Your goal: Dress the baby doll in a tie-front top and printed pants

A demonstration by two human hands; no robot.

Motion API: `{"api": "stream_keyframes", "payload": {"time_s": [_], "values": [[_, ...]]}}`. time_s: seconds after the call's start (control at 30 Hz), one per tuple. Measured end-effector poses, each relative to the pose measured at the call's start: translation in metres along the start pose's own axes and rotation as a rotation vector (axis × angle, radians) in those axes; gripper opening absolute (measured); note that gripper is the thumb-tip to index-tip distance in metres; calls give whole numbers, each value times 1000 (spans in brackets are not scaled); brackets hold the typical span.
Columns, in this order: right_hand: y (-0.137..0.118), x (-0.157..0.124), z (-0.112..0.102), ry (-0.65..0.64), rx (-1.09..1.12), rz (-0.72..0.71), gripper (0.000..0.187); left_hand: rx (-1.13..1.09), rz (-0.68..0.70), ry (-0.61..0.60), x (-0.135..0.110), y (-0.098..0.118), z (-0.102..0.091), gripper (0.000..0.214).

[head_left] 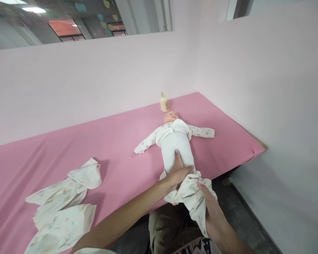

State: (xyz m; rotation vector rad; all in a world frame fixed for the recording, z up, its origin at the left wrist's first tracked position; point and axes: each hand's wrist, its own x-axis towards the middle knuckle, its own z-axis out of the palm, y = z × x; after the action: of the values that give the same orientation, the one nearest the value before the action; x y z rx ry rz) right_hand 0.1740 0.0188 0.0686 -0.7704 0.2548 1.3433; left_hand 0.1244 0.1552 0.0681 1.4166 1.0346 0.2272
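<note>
A baby doll (175, 141) lies on its back on the pink table cover (116, 137), head toward the wall, in a printed white top with the sleeves spread. My left hand (179, 170) rests on the doll's white lower body, fingers flat and thumb up. My right hand (211, 208) grips the bunched printed trousers (192, 194) at the doll's legs, near the table's front edge. The doll's feet are hidden in the cloth.
A small cream bottle (164, 102) stands by the wall just behind the doll's head. More printed baby clothes (65, 204) lie crumpled at the front left. Pale walls close off the back and right; the table ends at the right corner (257, 146).
</note>
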Motion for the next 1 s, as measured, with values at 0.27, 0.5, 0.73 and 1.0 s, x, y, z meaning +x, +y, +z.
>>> {"api": "stream_keyframes", "payload": {"time_s": [0.27,0.5,0.73,1.0], "values": [[1,3,-4,-94,-44,42,51,479,295,-187,-82,-17,-10,79],[6,6,-7,-66,-39,40,44,918,553,49,-82,-36,12,57],[2,4,0,-99,-69,-29,51,1110,769,-134,-77,-40,-2,56],[-4,0,-8,-49,-129,-15,44,745,636,-153,-65,-23,-21,37]]}}
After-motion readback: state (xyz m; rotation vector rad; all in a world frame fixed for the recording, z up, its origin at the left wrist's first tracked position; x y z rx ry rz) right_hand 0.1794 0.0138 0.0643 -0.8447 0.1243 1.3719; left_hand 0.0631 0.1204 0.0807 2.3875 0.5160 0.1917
